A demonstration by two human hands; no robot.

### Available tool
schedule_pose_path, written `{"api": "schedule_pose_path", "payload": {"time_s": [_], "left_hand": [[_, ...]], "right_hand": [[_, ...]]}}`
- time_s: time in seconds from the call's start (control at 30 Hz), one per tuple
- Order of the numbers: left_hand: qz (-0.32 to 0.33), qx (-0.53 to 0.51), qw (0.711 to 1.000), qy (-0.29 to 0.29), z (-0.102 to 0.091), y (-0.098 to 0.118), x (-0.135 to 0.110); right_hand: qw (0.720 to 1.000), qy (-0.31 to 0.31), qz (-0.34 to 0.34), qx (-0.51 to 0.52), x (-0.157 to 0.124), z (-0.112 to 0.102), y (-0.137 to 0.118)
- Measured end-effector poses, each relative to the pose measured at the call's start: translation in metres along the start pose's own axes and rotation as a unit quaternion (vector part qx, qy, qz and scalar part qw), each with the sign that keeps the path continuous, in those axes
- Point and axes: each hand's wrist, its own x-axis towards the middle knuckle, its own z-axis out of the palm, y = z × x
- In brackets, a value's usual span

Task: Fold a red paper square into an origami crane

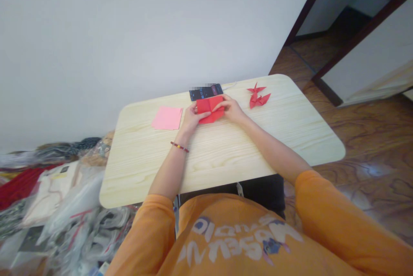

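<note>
Red folded paper [209,110] held at its edges by left hand [192,120] and right hand [231,109], both grips narrow, on a pale wooden table [226,155]. From the paper: phone [205,92] just behind; pink paper square [167,118] near left; red paper crane [258,95] near right. Nothing between.

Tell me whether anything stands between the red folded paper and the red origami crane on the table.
Yes: your right hand lies between them, gripping the red folded paper on the side nearest the red origami crane. The black phone lies beyond the paper, off that line.
</note>
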Motion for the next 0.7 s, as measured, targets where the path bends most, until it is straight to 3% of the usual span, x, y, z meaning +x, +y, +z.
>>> {"api": "schedule_pose_path", "payload": {"time_s": [0.43,0.6,0.7], "left_hand": [[-0.007,0.041,0.999,-0.010,-0.009,-0.002,0.003],[0.023,0.061,0.998,-0.007,-0.011,-0.005,0.007],[0.033,0.063,0.997,-0.012,-0.010,-0.006,0.009]], "right_hand": [[0.998,-0.043,-0.019,-0.053,-0.002,-0.005,-0.005],[0.999,-0.030,0.009,-0.027,-0.001,-0.005,0.003],[0.997,0.012,0.067,0.035,0.000,-0.002,0.002]]}}
